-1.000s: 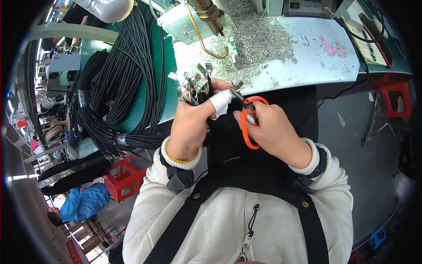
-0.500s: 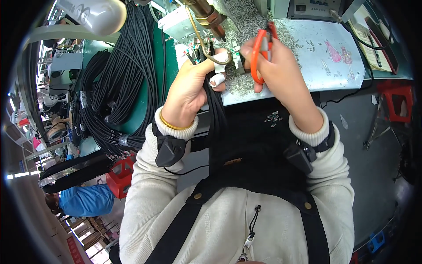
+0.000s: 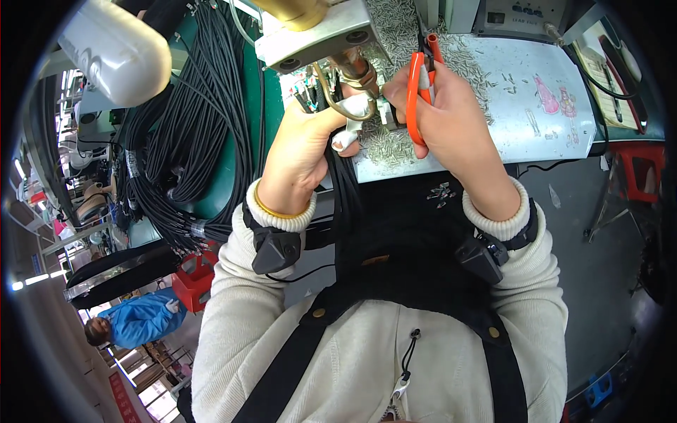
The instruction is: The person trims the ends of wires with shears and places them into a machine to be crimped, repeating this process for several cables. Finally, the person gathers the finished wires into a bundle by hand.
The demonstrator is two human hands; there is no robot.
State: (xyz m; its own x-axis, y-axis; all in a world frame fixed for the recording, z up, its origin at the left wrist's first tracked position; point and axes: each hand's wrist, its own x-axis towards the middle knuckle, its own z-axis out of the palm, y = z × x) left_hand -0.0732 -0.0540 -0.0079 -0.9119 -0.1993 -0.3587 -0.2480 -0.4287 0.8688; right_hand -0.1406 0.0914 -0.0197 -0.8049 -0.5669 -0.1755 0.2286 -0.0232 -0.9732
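Observation:
My left hand (image 3: 295, 156) is closed round a bundle of black cables (image 3: 344, 180), whose stripped, coloured wire ends show above the fingers. White tape (image 3: 357, 107) wraps its thumb and a finger. In my right hand (image 3: 457, 116) are orange-handled pliers (image 3: 413, 102), lying across the palm with their jaws pointing away from me. That hand's fingertips reach in beside a small metal die block (image 3: 386, 113), under the press ram (image 3: 352, 69). A bent brass rod (image 3: 330, 99) curves in front of the ram. What the fingertips pinch there is hidden.
Loose small metal terminals (image 3: 402, 42) cover much of the white work plate (image 3: 522, 127). Coiled black cables (image 3: 190, 134) lie at left. A white lamp (image 3: 116, 53) hangs upper left, a control box (image 3: 518, 17) stands at the back. A person in blue (image 3: 147, 317) is far left.
The press ram has come down closer to the die block, and its metal housing now shows. Both hands stay at the die with the cables and pliers. The person in blue has turned.

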